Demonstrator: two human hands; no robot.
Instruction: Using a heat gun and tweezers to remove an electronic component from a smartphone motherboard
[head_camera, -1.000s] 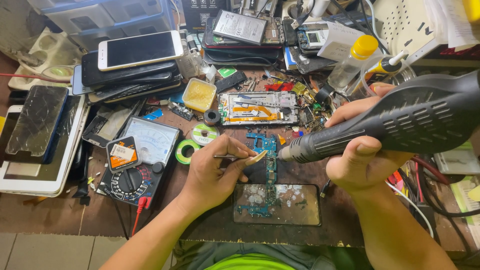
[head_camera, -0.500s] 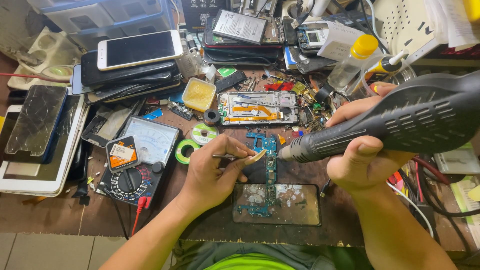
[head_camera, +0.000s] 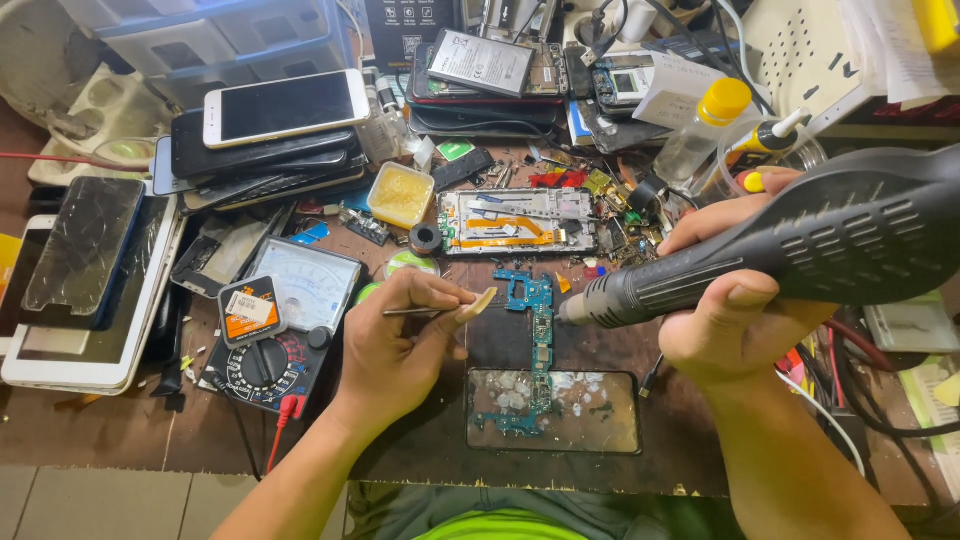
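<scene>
- The person is working over a blue circuit board (head_camera: 535, 335), long and narrow, lying on the dark mat of the workbench (head_camera: 120, 440); all places below are given from this board.
- The right hand (head_camera: 735, 300) is wrapped closed around the grey handle of a hot-air tool (head_camera: 790, 245), thumb pressing on top; its metal nozzle is pointing at the board's upper right edge, just beside it.
- The left hand (head_camera: 395, 350), left of the board, is pinching slim tweezers (head_camera: 425, 311) between thumb and fingers, tips reaching toward the board's upper end; whether the tips are touching it cannot be told.
- Judgement: the nozzle should be hovering just off the board and circling slowly, so heat is spreading evenly rather than scorching one spot.
- Judgement: the tweezers ought to be lifting only once the solder is giving, with no prying.
- The board's lower end is lying across a cracked phone screen (head_camera: 555, 410); this could rock, so light pressure is advisable.
- A stripped phone frame (head_camera: 518, 222) is sitting just above the board, and an analogue multimeter (head_camera: 285, 325) well to its left.
</scene>
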